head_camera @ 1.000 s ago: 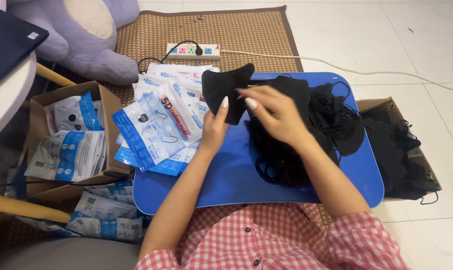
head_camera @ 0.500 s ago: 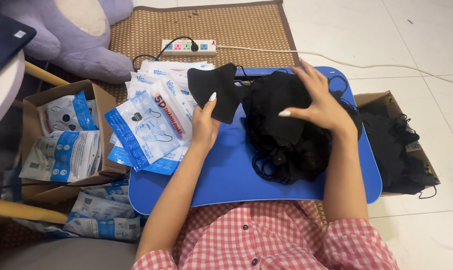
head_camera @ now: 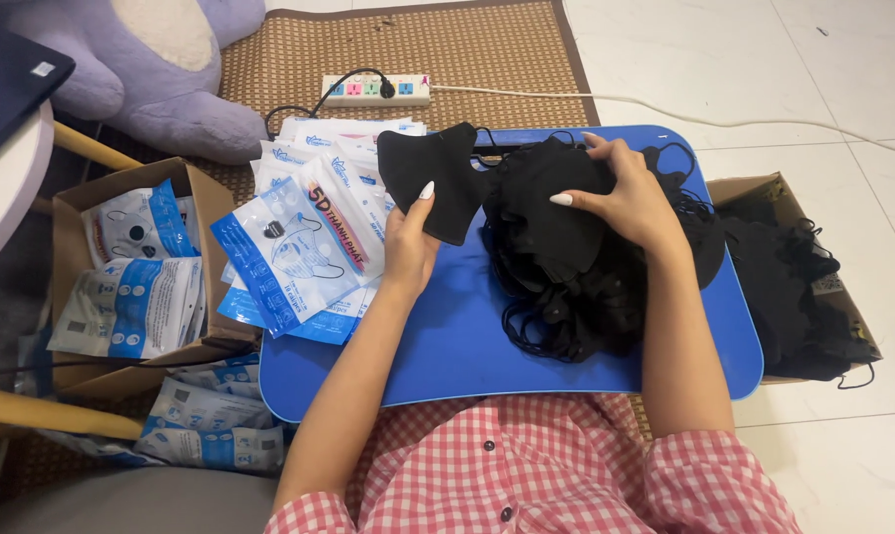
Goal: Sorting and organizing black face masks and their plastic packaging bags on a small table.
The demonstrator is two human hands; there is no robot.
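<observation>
Pinched in the left hand (head_camera: pixel 408 247) grip is a single black face mask (head_camera: pixel 435 178), held between thumb and fingers at its lower edge and raised just above the blue lap desk (head_camera: pixel 447 346). The mask is seen folded flat, upright, its curved edge pointing away from the person.

Right hand (head_camera: pixel 630 198) grip is closed over the top of a pile of black masks (head_camera: pixel 576 267); another black mask is gripped there between thumb and fingers, the index finger extended. The pile is spread on the middle of the desk, directly under and below this grip, with ear loops tangled at its near edge.

Left of the left-hand grip, a stack of white-and-blue mask packets (head_camera: pixel 289 247) is fanned over the desk's left edge. Further left, a cardboard box (head_camera: pixel 72 203) holding more such packets is noted, with loose packets on the floor below it. Right of the right-hand grip, a second cardboard box (head_camera: pixel 739 188) filled with black masks is seen touching the desk. Beyond both grips, a power strip (head_camera: pixel 373 90) lies on a woven mat (head_camera: pixel 487 49).
</observation>
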